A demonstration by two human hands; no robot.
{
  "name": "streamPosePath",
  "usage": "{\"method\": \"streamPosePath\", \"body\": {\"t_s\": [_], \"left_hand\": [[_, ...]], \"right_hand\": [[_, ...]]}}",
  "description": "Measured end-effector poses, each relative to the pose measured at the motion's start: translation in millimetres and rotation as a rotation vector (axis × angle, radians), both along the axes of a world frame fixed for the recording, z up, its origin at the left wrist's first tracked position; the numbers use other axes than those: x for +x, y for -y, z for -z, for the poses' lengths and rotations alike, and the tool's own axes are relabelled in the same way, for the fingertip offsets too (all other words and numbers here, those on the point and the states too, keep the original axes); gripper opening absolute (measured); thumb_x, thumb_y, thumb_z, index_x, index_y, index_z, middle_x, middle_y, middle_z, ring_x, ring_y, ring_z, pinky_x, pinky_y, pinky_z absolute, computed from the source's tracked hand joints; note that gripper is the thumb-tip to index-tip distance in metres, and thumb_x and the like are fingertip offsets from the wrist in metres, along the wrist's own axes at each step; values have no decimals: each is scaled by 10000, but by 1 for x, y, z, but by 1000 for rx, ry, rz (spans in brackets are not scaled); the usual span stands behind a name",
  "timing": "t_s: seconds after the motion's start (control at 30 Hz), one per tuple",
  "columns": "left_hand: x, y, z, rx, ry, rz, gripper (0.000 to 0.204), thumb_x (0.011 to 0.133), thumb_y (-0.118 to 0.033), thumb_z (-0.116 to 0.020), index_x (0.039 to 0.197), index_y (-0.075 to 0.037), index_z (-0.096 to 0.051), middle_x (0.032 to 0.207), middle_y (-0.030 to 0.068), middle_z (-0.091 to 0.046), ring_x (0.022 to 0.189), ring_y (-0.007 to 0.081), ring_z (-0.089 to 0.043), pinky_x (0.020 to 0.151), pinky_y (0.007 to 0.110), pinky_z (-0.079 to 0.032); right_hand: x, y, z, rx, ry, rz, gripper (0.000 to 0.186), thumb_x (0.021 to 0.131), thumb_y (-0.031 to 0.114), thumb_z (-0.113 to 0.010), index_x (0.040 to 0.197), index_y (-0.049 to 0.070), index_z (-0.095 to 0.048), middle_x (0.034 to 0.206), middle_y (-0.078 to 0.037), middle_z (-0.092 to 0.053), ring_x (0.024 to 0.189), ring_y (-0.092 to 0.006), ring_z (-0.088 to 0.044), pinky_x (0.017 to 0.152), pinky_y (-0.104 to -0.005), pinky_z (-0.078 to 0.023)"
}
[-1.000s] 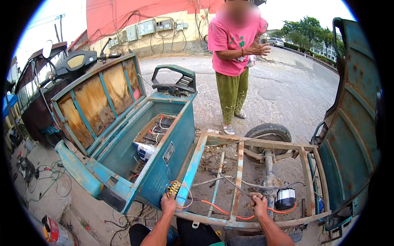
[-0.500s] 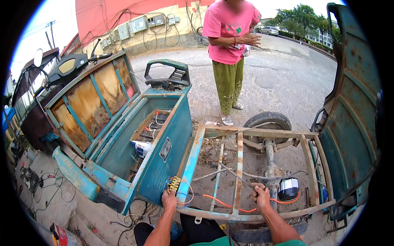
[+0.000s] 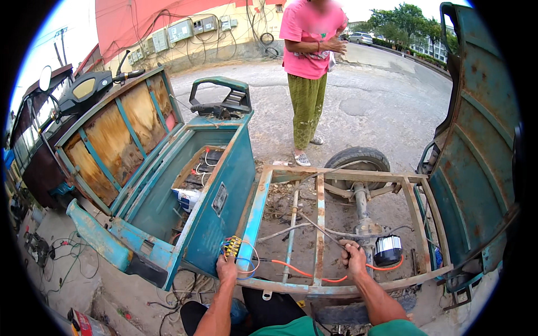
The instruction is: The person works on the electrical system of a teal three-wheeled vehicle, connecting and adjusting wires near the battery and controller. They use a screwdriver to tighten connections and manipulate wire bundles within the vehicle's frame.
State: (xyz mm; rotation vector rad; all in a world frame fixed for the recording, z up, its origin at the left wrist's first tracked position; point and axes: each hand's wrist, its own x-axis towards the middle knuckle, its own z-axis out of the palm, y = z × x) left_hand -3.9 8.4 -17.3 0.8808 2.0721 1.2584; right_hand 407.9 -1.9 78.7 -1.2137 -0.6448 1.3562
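Observation:
My left hand is closed around the lower end of a terminal block with yellow contacts and coloured wires. It holds the block beside the teal metal box, at the near left corner of the frame. My right hand is closed on the end of a thin grey cable over the open frame. Just right of that hand sits a motor with a silver and black round body. An orange cable runs between the terminal block side and the motor, passing below my right hand.
The rusty vehicle frame spans the middle, with a wheel and axle beyond. A raised teal panel stands at right. Batteries sit inside the box. A person in pink stands on the far side.
The view has shifted slightly, moving the scene a little left. Both hands keep their grips; my right hand sits slightly farther forward along the cable's line. The standing person's hands have shifted slightly.

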Motion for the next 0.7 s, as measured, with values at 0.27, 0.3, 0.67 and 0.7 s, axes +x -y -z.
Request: {"method": "streamPosePath", "body": {"t_s": [0.27,0.3,0.67,0.7], "left_hand": [[14,-9,0,19,29,49,350,951,-252,-606,1126,50,-635,1024,246,-704,959,420,-675,840,468,-493],[8,-8,-3,14,30,51,354,951,-254,-605,1128,51,-633,1026,247,-704,959,421,-674,838,467,-493],[10,5,-22,0,38,26,362,938,-253,-600,1147,41,-631,1037,253,-699,983,412,-674,851,465,-492],[10,4,-22,-42,32,32,365,933,-250,-605,1151,42,-631,1040,252,-699,990,413,-673,855,468,-493]], "right_hand": [[46,-49,-72,232,-98,247,307,1006,254,-492,1185,35,-612,678,46,-402,536,-83,-340,501,-254,-314],[32,-55,-111,335,-55,261,302,1015,229,-483,1175,9,-616,679,49,-394,546,-79,-338,504,-251,-303],[-44,7,-174,792,349,5,264,1005,142,-483,1167,4,-639,693,13,-499,564,-45,-376,501,-214,-300],[-46,9,-155,661,263,-45,263,999,138,-481,1161,8,-643,684,13,-497,553,-51,-379,494,-220,-301]]}}
